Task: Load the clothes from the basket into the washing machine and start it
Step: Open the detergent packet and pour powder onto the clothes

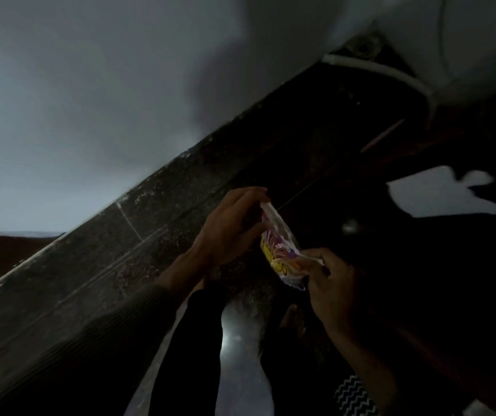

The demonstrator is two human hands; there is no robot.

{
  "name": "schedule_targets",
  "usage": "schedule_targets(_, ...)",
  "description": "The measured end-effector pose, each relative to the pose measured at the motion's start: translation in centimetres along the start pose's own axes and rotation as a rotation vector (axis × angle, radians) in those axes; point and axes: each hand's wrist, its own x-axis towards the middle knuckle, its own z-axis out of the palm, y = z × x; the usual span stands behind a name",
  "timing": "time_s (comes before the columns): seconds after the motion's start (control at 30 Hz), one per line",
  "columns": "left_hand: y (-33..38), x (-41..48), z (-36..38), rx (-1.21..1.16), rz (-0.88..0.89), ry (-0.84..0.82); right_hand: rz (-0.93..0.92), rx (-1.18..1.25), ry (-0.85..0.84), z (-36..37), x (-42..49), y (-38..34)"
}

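A small plastic sachet (279, 250), clear with yellow, pink and purple print, is held between both hands in the middle of the dim view. My left hand (228, 226) pinches its upper end with curled fingers. My right hand (333, 283) pinches its lower end from the right. The white washing machine (465, 34) fills the top right corner, seen from low down, with a white hose (390, 72) curving beneath it. No basket or clothes can be made out.
A pale wall (90, 85) covers the upper left. A dark speckled stone skirting (120, 235) runs diagonally below it. The floor at right is nearly black, with a bright patch of light (438, 199). A zigzag-patterned cloth (351, 397) shows at the bottom edge.
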Motion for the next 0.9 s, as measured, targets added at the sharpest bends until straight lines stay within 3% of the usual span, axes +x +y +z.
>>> schedule_targets(0.1,5.2,-0.5,0.5,-0.171,-0.115,0.056,0.007,0.088,0.084,-4.9,-3.3,-1.0)
schedule_targets(0.23,12.3,-0.6,1.7,-0.446,-0.257,-0.131,0.019,0.096,0.165,-11.9,-8.0,-2.3)
schedule_targets(0.43,23.4,-0.6,4.1,-0.823,-0.341,-0.241,0.056,0.159,0.329,-20.7,-13.7,-5.0)
schedule_targets(0.63,31.6,0.1,3.8,-0.963,-0.363,-0.319,0.102,0.217,0.564,-26.7,-18.4,-10.1)
schedule_targets(0.9,41.0,2.5,0.7,-0.883,-0.206,-0.665,0.113,0.451,1.034,-32.9,-23.6,-17.7)
